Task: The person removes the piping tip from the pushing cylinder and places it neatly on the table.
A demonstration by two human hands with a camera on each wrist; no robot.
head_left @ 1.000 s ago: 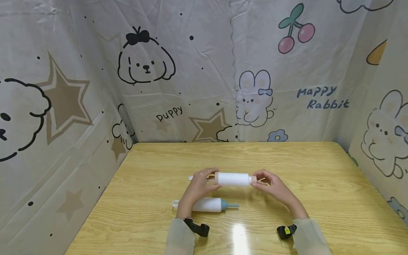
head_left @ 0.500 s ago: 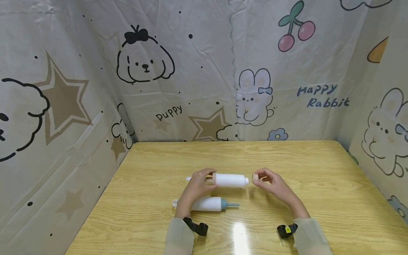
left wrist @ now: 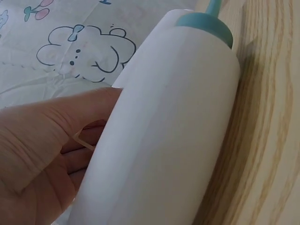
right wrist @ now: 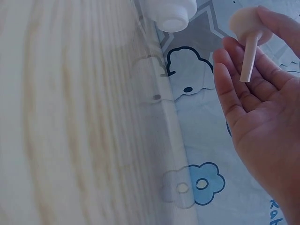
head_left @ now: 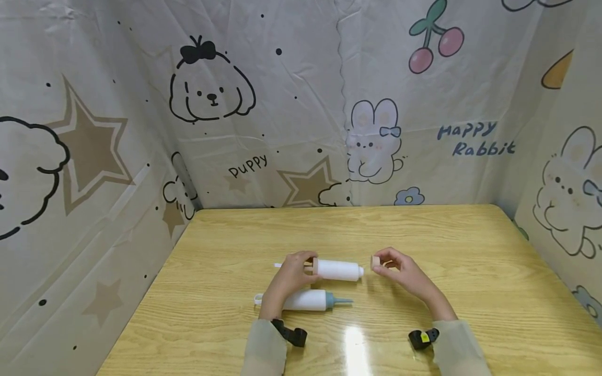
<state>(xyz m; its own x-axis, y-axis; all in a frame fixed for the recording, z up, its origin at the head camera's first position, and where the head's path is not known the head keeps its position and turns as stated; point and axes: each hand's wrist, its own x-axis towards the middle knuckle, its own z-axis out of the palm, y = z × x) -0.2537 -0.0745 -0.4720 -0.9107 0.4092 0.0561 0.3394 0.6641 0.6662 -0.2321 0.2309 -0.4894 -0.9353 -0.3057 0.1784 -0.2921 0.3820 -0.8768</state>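
My left hand (head_left: 293, 270) grips a white syringe-like tube (head_left: 337, 270) by its peach collar (head_left: 315, 268). Its plunger sticks out left past the hand, and its bare threaded neck points right, tilted slightly down. Across a small gap, my right hand (head_left: 401, 270) pinches a peach nozzle cap (right wrist: 251, 23) between thumb and fingers, its thin spout pointing back toward the palm. Nearer me lies a second white tube (head_left: 305, 300) with a teal nozzle (head_left: 331, 300), partly hidden by the left wrist. That second tube fills the middle of the left wrist view.
Both hands are over a wood-grain table (head_left: 226, 235). A pale curtain (head_left: 301, 94) printed with cartoon animals hangs behind it and along both sides. Black wrist cameras are strapped to both wrists.
The nozzle cap has come off the tube's right end and now sits apart in the right hand. The tube has shifted slightly left, its right end dipping. The second tube has stayed put.
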